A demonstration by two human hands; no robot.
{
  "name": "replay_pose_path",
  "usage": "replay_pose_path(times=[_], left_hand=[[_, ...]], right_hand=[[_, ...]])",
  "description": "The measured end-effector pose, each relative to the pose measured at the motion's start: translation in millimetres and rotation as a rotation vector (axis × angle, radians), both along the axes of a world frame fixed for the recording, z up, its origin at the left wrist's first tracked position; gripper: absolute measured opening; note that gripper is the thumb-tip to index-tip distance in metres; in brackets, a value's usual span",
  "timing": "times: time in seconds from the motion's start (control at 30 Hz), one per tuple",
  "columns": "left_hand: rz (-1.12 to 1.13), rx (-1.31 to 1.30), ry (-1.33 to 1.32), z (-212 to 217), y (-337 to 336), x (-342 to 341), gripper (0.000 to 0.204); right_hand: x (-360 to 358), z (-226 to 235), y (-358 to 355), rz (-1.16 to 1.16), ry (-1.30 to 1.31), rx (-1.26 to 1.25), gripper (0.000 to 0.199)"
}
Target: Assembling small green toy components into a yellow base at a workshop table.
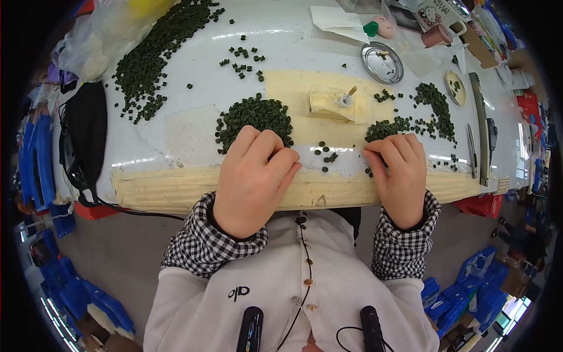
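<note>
Loosely, green pieces [253,115] lay heaped on the desk [287,44], by the far side of the left hand [252,179], its fingers curled; well apart, the right hand [402,179] arched near another heap [389,127]. Whether either pinched anything, I couldn't tell.

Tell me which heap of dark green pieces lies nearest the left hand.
The compact heap directly beyond the left hand; the long heap lies farther off at upper left, and the other heaps lie beyond the right hand.
</note>
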State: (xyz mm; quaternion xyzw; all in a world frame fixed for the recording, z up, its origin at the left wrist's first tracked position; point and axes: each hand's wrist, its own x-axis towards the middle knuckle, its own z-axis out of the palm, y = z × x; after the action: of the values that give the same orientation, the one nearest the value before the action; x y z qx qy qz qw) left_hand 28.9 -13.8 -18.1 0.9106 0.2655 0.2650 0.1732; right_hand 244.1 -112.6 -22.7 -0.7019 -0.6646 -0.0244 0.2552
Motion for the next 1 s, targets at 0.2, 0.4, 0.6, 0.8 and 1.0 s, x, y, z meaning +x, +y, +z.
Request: replay_pose_path(times=[0.2, 0.4, 0.6, 0.8, 1.0], left_hand=[[0.019, 0.005, 0.011, -2.1, 2.2, -1.5, 0.019], [0.154, -0.393, -0.248, 18.8, -0.7, -8.1, 0.016], [-0.077, -1.158, -0.669, 15.3, -5.9, -0.3, 0.017], [-0.147, -1.369, -0.7, 6.4, -10.3, 11.3, 0.019], [-0.154, -1.396, -0.736, 0.7, -11.2, 13.2, 0.019]], right_hand=[[4.2, -3.2, -2.0, -0.022, 0.062, 0.033, 0.012], [-0.5, -2.2, -8.9, -0.127, 0.482, 0.142, 0.009], [-26.1, 14.7, -7.9, 0.066, 1.336, -0.033, 0.015], [-29.8, -1.5, -2.0, 0.271, 1.705, -0.081, 0.02], [-32.9, -5.8, -0.3, 0.283, 1.741, -0.042, 0.021]])
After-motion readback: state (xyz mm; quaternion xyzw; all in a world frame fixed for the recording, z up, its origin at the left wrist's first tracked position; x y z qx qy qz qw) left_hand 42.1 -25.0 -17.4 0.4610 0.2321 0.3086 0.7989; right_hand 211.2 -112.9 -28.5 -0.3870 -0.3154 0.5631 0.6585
